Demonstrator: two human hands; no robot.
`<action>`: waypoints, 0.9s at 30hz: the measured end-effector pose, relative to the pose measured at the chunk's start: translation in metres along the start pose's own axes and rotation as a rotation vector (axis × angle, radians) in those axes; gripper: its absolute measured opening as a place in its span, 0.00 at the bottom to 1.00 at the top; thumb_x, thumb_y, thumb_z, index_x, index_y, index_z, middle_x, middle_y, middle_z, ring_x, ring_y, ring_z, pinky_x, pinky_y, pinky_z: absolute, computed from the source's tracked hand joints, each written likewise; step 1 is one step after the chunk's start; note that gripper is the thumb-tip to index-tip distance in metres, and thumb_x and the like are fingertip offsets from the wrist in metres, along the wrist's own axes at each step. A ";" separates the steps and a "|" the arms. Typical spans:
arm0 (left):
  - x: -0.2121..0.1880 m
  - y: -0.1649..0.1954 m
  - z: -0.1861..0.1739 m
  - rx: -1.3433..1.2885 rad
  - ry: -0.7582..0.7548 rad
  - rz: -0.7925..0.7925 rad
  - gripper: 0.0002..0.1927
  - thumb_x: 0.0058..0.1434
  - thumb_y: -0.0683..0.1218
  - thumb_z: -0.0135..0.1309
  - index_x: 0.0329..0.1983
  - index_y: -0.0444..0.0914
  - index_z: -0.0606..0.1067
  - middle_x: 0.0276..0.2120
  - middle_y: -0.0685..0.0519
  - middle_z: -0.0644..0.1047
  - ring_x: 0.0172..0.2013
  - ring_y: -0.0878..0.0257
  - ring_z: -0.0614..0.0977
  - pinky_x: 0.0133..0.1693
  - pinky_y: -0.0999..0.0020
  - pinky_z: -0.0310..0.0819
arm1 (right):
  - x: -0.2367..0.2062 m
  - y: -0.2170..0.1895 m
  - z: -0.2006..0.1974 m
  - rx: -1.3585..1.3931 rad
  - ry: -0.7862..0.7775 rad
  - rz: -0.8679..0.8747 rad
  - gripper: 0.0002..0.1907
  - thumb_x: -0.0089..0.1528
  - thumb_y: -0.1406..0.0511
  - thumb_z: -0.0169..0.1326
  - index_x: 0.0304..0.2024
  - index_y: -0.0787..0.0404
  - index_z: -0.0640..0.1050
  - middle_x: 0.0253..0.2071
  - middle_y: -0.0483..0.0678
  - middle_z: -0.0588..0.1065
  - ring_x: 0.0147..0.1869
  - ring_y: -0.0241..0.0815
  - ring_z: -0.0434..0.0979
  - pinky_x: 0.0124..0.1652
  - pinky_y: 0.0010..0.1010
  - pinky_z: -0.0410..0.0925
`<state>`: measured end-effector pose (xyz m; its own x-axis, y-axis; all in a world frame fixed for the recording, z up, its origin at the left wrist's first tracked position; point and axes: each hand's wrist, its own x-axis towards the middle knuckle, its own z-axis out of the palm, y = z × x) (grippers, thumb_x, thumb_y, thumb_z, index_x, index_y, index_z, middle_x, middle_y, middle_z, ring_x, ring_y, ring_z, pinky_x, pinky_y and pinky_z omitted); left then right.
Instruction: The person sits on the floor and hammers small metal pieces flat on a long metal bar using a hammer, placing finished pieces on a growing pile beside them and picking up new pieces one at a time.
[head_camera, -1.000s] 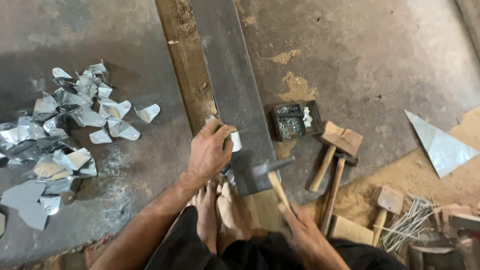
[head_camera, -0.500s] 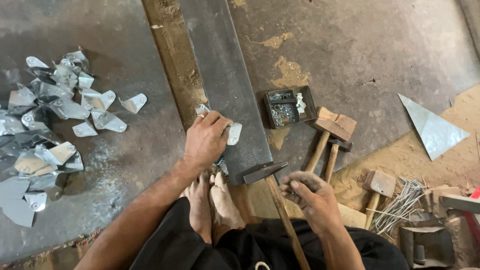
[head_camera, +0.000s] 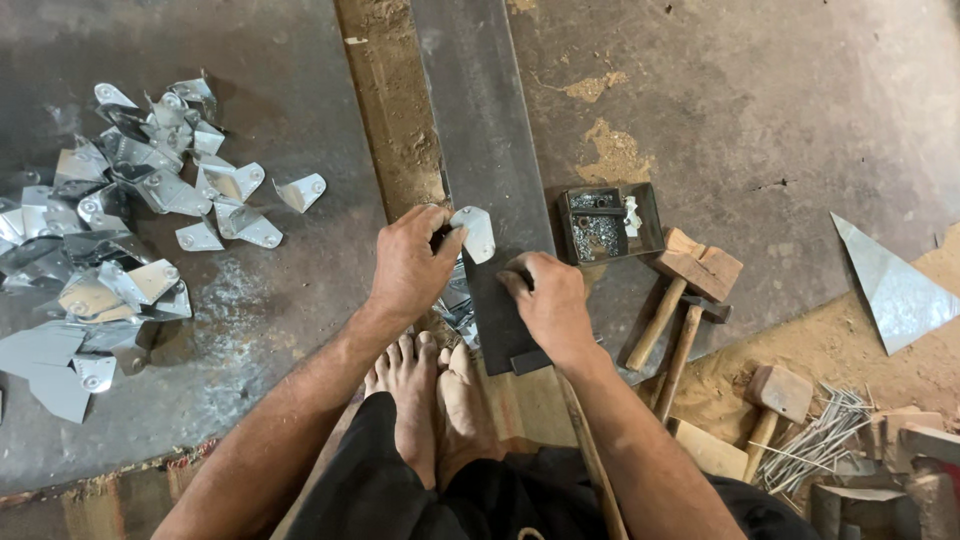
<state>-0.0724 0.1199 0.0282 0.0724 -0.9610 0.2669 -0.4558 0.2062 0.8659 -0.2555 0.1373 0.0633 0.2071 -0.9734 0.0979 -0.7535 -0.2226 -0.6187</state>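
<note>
Bracket (head_camera: 474, 232), a small bent piece of bright sheet metal with a hole in it, sits at the left edge of the long dark steel bar (head_camera: 487, 130) that runs up the floor (head_camera: 780, 100) from the person's bare feet (head_camera: 432, 395). Left hand (head_camera: 410, 268) has its fingers curled round the piece, thumb and fingertips pinching its left side, so it is closed on the bracket. Right hand (head_camera: 548, 300) lies just beside it on the bar's near end, fingers bent down against the steel; whether it holds something small under them cannot be told. More such pieces lie half hidden under the bar's left edge, between the left wrist and the feet. A big heap of cut metal pieces (head_camera: 120, 240) is spread well apart on the floor toward the left edge. Just right of the bar stands a small open box (head_camera: 610, 222) of little fasteners. Near it lie two wooden mallets (head_camera: 685, 290) side by side, a third mallet (head_camera: 772, 400) closer to the lower right corner, a bundle of nails (head_camera: 825, 432) beside that, and a triangular metal sheet (head_camera: 893, 285) at the right edge
</note>
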 end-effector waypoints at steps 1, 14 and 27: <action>0.001 0.000 0.000 0.003 0.000 -0.016 0.09 0.60 0.43 0.62 0.36 0.32 0.77 0.32 0.43 0.79 0.32 0.47 0.83 0.34 0.56 0.75 | 0.002 -0.002 0.001 -0.019 -0.018 0.004 0.06 0.58 0.68 0.65 0.35 0.65 0.83 0.35 0.56 0.81 0.35 0.53 0.82 0.37 0.38 0.72; -0.013 -0.003 0.021 0.009 -0.129 -0.032 0.07 0.59 0.44 0.63 0.36 0.37 0.80 0.31 0.47 0.82 0.30 0.52 0.84 0.34 0.58 0.78 | -0.052 0.039 -0.053 0.154 -0.111 0.528 0.13 0.69 0.60 0.52 0.42 0.62 0.82 0.31 0.49 0.81 0.30 0.33 0.77 0.29 0.28 0.70; -0.027 -0.006 0.032 0.198 -0.106 0.173 0.06 0.60 0.44 0.63 0.36 0.40 0.78 0.31 0.51 0.79 0.31 0.52 0.82 0.34 0.56 0.77 | -0.191 0.042 -0.077 -0.058 -0.250 0.552 0.15 0.58 0.64 0.60 0.44 0.66 0.77 0.32 0.60 0.80 0.37 0.53 0.83 0.38 0.39 0.73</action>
<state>-0.0995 0.1389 0.0023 -0.1098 -0.9307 0.3489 -0.6182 0.3388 0.7093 -0.3749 0.3101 0.0790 -0.0888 -0.9053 -0.4155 -0.8227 0.3018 -0.4818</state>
